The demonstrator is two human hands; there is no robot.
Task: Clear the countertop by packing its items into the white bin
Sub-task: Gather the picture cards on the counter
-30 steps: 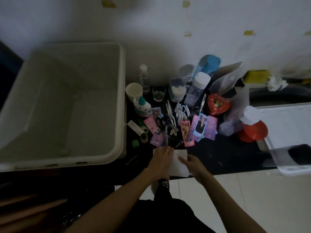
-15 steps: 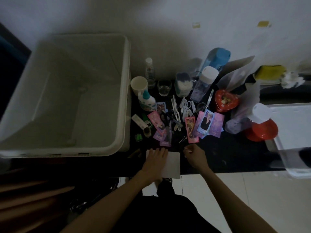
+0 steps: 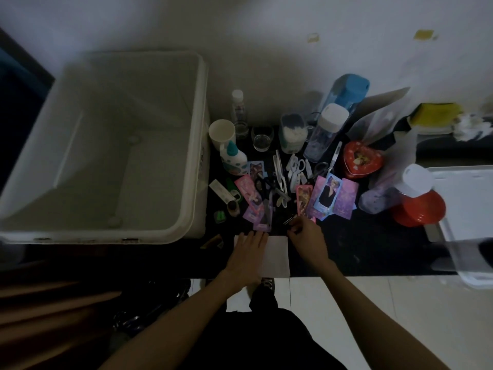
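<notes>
Head view looks down on a dark countertop point(image 3: 373, 252) full of small things. A big white bin point(image 3: 106, 145) sits at the left end of the countertop, and nothing can be seen inside it. Just right of the bin stand a white cup point(image 3: 222, 132) and a small white bottle with a teal cap point(image 3: 232, 159). Farther right of the bin lie pink and purple picture cards point(image 3: 329, 194), a pair of black scissors point(image 3: 262, 184) and some white clips point(image 3: 296, 169). Beyond those, still farther from the bin, are a red heart tin point(image 3: 361, 160), a clear bottle with a white cap point(image 3: 324, 132) and a blue-topped bottle point(image 3: 346, 89) by the wall. A white sheet of paper point(image 3: 277, 255) lies at the front edge of the countertop, right of the bin's near corner. The person's left hand point(image 3: 246, 256) lies flat on the paper with straight fingers. The right hand point(image 3: 306, 237) is just right of it, past the paper's edge, with fingers curled at a small dark thing point(image 3: 289, 219). It is too dim to tell if the hand really holds it. The two hands are close but not touching.
</notes>
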